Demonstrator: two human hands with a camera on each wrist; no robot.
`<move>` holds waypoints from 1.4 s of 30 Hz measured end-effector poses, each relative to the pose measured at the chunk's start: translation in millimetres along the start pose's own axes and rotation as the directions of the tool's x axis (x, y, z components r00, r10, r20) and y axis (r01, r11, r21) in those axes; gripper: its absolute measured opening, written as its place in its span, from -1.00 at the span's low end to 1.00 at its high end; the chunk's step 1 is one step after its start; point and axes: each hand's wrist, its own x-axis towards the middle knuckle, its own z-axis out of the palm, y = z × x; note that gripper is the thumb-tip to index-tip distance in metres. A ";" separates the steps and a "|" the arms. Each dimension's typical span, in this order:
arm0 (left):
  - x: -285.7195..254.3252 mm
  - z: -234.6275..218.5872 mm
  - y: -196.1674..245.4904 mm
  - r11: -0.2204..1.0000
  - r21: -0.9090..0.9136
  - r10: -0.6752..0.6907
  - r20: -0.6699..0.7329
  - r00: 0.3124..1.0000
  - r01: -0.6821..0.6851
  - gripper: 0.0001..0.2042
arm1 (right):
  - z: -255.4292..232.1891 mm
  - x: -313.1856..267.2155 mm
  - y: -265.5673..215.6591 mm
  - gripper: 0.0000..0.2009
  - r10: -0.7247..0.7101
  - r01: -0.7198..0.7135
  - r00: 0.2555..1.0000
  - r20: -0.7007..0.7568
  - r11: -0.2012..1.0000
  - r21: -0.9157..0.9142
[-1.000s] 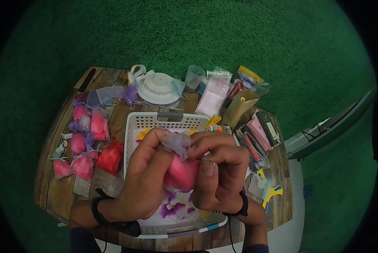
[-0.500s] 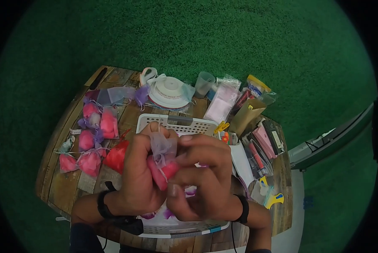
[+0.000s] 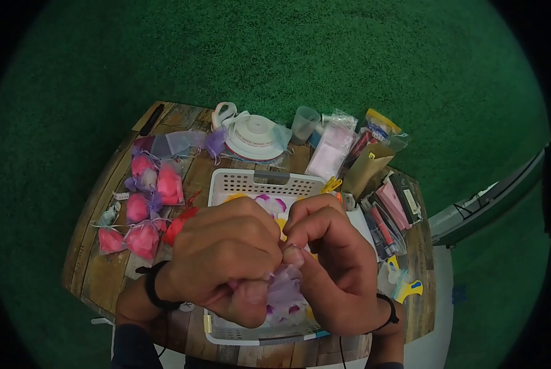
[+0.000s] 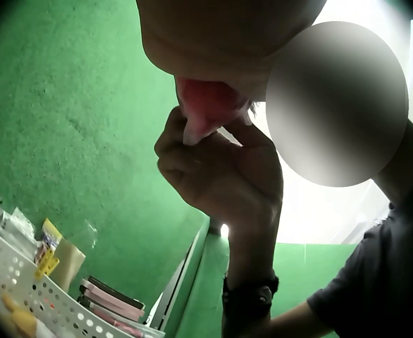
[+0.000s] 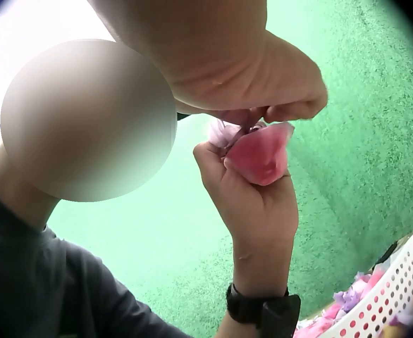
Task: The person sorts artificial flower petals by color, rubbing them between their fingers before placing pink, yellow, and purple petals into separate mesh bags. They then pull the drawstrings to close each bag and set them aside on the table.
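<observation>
A sheer pouch with pink contents (image 5: 260,156) is held between both hands above a white basket (image 3: 238,182). In the head view the left hand (image 3: 226,258) curls round its pink part and hides most of it, while the pouch's pale lilac top (image 3: 284,286) hangs between the hands. The right hand (image 3: 337,264) pinches at the pouch's neck with thumb and forefinger, touching the left fingers. The left wrist view shows the pink pouch (image 4: 210,105) against the right hand (image 4: 220,169).
Filled pink pouches (image 3: 170,183) and a red one (image 3: 178,226) lie left of the basket. Behind it are a ribbon roll (image 3: 257,136), a clear cup (image 3: 304,125) and packets (image 3: 333,147). Petals (image 3: 270,204) lie inside. A yellow-handled tool (image 3: 409,290) sits at the right.
The pouch has turned, so its sheer top now hangs downward. The left hand has rolled over it, back of the hand upward, and the right fingers have moved to its neck.
</observation>
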 end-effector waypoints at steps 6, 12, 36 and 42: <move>3.9 -6.3 -0.2 0.996 0.071 0.050 0.146 0.988 -0.061 -0.91 | -1.4 -9.1 -11.9 -0.96 0.364 -0.382 0.922 0.132 0.797 0.468; 1.9 -2.1 5.1 0.930 0.278 0.127 0.375 0.918 -0.242 -0.90 | -12.1 -3.8 -4.9 -0.97 0.432 -0.478 0.878 0.206 0.804 0.354; -15.1 18.7 4.5 0.889 0.432 0.075 0.186 0.980 -0.150 -0.82 | 11.1 -29.1 8.9 -0.86 -0.210 0.208 0.959 -0.192 0.978 -0.034; -9.1 20.0 -1.1 0.845 0.492 0.146 0.167 0.975 -0.211 -0.81 | 5.4 -25.5 11.7 -0.88 0.058 0.037 0.979 -0.193 0.890 0.455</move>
